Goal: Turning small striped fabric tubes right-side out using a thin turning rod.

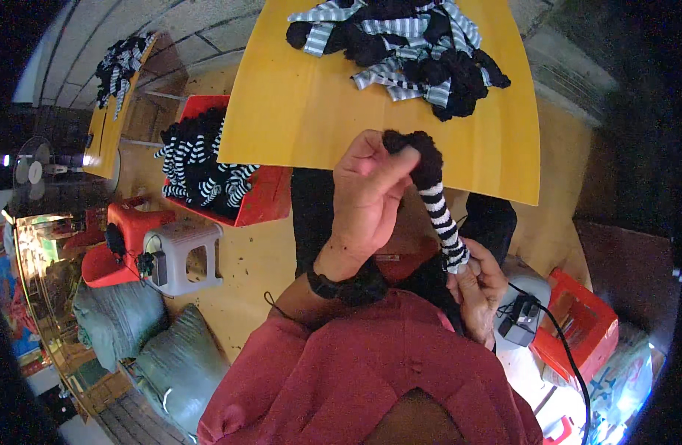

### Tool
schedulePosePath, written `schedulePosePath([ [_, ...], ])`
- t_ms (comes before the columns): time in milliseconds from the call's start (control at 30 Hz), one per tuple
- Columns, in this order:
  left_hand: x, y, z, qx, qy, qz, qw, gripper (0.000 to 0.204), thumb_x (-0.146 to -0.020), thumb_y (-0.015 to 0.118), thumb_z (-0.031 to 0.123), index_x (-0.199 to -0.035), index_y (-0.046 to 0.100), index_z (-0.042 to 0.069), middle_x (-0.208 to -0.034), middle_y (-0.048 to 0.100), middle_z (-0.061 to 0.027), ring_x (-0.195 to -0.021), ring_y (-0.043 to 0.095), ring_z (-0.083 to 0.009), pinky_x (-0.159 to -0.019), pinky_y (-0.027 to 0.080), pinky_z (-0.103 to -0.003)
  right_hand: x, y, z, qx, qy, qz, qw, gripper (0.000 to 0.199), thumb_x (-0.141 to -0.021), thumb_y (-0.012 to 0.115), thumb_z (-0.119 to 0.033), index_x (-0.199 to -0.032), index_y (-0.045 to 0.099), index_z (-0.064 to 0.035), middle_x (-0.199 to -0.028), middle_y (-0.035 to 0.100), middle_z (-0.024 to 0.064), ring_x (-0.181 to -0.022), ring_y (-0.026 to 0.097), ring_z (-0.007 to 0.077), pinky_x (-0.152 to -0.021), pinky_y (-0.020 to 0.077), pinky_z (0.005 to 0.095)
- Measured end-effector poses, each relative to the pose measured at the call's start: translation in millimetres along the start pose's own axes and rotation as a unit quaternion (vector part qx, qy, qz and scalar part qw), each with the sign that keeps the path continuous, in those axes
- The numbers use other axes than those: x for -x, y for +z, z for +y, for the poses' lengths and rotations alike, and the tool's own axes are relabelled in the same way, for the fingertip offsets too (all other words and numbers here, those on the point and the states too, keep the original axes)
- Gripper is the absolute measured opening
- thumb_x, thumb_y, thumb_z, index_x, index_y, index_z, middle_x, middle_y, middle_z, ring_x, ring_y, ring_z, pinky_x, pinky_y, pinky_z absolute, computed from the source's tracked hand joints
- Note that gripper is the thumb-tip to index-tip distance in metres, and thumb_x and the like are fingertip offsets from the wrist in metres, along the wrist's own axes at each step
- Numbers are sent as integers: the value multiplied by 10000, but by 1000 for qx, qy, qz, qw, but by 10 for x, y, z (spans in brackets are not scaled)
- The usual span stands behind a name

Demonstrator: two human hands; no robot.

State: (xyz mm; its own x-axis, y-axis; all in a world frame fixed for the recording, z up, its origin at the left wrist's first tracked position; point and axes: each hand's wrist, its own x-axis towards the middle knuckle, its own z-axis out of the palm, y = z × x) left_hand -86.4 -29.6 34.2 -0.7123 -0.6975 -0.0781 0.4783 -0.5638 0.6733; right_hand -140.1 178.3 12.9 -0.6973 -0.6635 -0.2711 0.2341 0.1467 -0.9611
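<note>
A narrow knitted tube in black and white stripes (441, 215) hangs between my two hands in front of the table edge. Its upper end is a fluffy black part (428, 159), which my left hand (368, 196) pinches between thumb and fingers. Lower down on the right, my right hand (478, 285) grips the striped end with thumb and fingers. On the yellow table (296, 111) beyond my hands lies a loose pile of grey-and-white striped strips with black fluffy parts (407, 52).
Left of the table, a red bin (270, 196) holds many striped black-and-white knitted pieces (200, 167). Red (96, 259) and grey stools (189, 259) and stuffed green sacks (179, 363) stand at left. A red crate (578, 322) and a black cable (559, 334) are at right.
</note>
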Motion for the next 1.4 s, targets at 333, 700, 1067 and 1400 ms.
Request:
schedulePosePath([
  [333,-11,3,-18,93,-73,-67,991,178,-864,589,114,-992,493,36,-893,604,-88,-763,630,-206,-703,531,-334,-23,43,-74,-2,30,-4,1000,302,-871,543,-44,-1168,528,10,-622,551,-7,-502,419,29,-452,314,177],
  [700,-13,-1,-27,87,-54,-36,994,247,-925,487,242,-1089,477,58,-997,608,-144,-838,632,-270,-743,529,-421,-7,14,-22,47,6,7,999,287,-872,545,-73,-1151,534,-6,-616,550,1,-479,407,29,-438,304,175],
  [1067,8,15,-23,115,-35,-11,993,195,-869,569,86,-1048,494,62,-967,615,-138,-876,629,-250,-794,525,-382,-10,-27,1,142,-67,14,987,295,-864,564,-106,-1141,550,-5,-601,571,10,-530,469,46,-500,367,193],
  [1400,137,63,-129,122,8,13,992,208,-850,586,55,-1028,481,69,-954,614,-139,-842,636,-242,-767,532,-370,24,43,96,21,-55,30,998,357,-858,586,-101,-1181,505,26,-627,549,-6,-509,427,38,-472,335,177],
])
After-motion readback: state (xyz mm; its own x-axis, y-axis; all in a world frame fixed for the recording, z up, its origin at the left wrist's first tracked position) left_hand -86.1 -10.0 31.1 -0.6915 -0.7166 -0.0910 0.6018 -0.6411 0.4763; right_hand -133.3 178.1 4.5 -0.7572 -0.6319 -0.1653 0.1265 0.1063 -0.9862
